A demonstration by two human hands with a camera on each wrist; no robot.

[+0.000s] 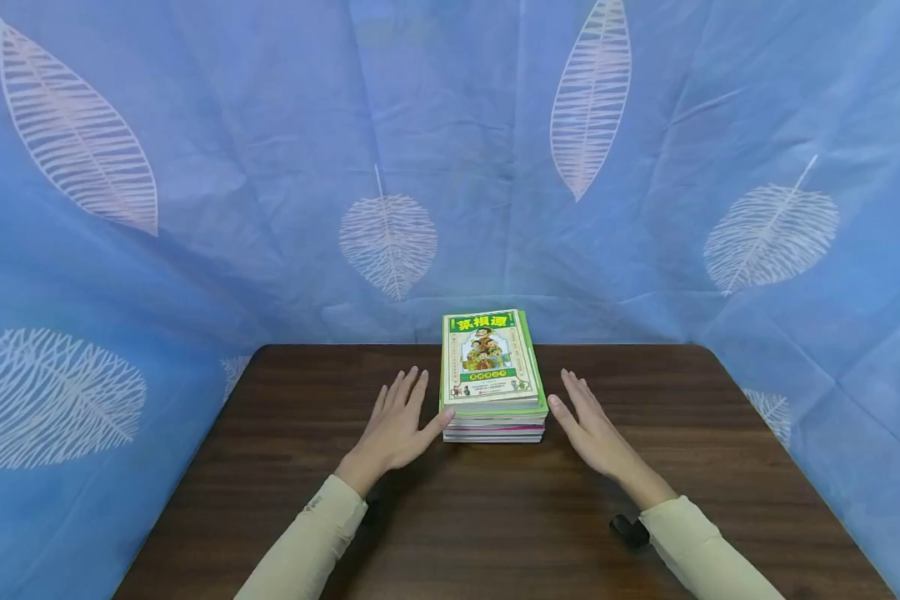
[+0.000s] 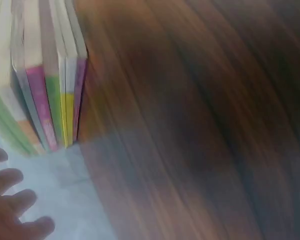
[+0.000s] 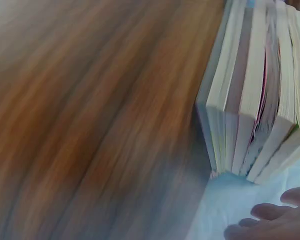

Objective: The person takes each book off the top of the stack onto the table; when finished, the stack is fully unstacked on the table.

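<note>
A stack of several books (image 1: pixel 492 422) lies near the far edge of the table, its top book (image 1: pixel 489 354) showing a green and cream cover with cartoon figures. My left hand (image 1: pixel 396 423) is beside the stack on the left, fingers straight and spread, thumb tip right at the stack's lower corner. To the right of the books, my right hand (image 1: pixel 592 425) is held with straight fingers, its fingertips close to the stack's side. Colourful spines of the books (image 2: pixel 45 95) show in the left wrist view. Page edges of the books (image 3: pixel 255 95) face the right wrist camera.
The stack stands on a dark brown wooden table (image 1: pixel 487 525) with rounded far corners. A blue cloth (image 1: pixel 465 167) printed with white leaves hangs behind and around it. A small black object (image 1: pixel 630 531) shows at the right sleeve cuff.
</note>
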